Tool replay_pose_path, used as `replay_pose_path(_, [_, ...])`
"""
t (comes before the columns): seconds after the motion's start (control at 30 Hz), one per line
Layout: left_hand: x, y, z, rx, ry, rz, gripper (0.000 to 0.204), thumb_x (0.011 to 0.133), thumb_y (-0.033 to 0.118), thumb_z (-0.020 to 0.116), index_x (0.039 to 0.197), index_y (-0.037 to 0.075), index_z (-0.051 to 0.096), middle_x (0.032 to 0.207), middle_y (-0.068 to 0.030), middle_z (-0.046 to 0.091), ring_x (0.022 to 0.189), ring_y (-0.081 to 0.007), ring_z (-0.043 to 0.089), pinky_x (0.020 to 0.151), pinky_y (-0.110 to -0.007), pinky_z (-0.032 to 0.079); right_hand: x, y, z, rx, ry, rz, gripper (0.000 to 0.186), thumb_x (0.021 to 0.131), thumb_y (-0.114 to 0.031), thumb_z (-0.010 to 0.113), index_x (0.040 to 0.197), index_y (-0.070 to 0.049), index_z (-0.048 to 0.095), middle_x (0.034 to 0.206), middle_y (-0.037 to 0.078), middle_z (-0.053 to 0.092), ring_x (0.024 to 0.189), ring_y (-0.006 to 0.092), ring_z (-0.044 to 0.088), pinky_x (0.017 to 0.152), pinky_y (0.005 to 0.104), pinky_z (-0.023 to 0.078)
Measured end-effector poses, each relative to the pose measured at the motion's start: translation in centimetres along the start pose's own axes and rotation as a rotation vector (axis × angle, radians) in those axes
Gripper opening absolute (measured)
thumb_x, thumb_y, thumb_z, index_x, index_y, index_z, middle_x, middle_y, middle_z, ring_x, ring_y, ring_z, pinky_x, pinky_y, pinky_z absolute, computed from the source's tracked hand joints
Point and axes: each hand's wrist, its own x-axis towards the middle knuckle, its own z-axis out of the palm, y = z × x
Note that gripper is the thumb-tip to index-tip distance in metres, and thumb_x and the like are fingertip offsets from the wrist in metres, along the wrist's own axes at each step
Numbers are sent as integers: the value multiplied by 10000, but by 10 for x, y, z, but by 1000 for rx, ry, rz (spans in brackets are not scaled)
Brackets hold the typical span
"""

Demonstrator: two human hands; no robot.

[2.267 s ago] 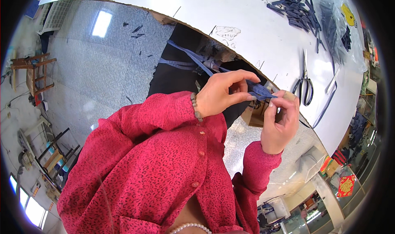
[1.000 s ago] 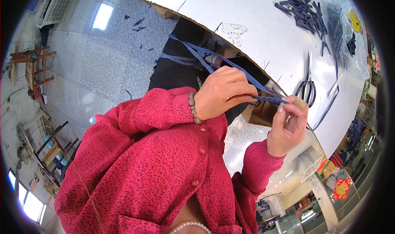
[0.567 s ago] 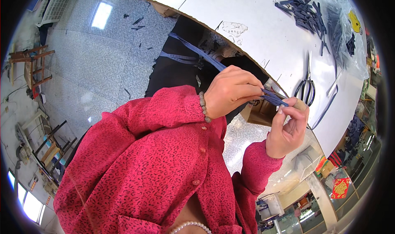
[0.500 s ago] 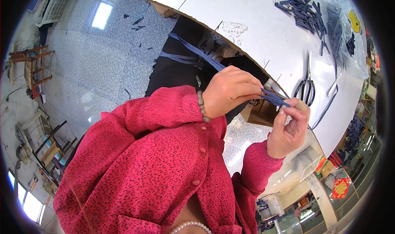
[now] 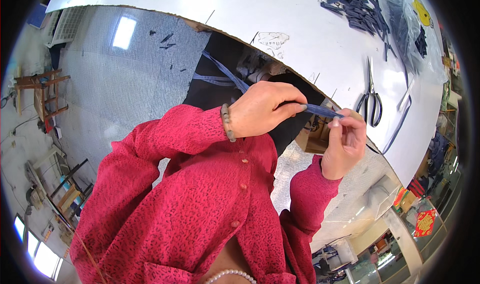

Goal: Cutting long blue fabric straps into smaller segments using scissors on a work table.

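Blue fabric strips run between my two hands in front of the table edge. My left hand, with a beaded bracelet at the wrist, pinches them between thumb and fingers. My right hand grips their other end at the fingertips. Between the hands the strips lie close together, stretched straight. Beyond my left hand, long tails of the same fabric trail across my dark-trousered lap. Part of the bundle is hidden under the left hand.
Black-handled scissors lie on the white table, right of my hands. Farther back are a pile of short dark-blue strips and a clear plastic bag. Fabric scraps are on the floor; a wooden stool stands far left.
My left hand has shifted left, widening the gap to my right hand. The strips between them, loosely fanned before, now look narrower and tauter. The view has turned slightly.
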Motion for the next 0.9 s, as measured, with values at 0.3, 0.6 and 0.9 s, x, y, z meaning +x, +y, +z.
replay_pose_path(0.3, [18,-1,-8,39,-49,-116,122,882,93,605,965,10,639,704,-61,627,633,-102,593,573,-243,461,4,26,-2,183,25,155,172,799,119,584,887,-19,532,959,85,564,750,93,532,670,202,454])
replay_pose_path(0.6, [49,-3,-21,-30,-229,-369,147,874,110,624,949,-11,660,719,-18,640,641,-62,556,591,-207,450,13,40,-2,141,70,178,131,809,92,599,869,-12,546,907,42,568,793,73,527,702,196,436])
replay_pose_path(0.9, [77,-7,-9,108,-215,-294,144,869,120,624,907,-14,662,719,-43,652,659,-87,593,602,-244,467,31,51,-7,-95,161,241,94,801,10,629,870,-24,575,735,-6,549,630,50,462,586,200,398])
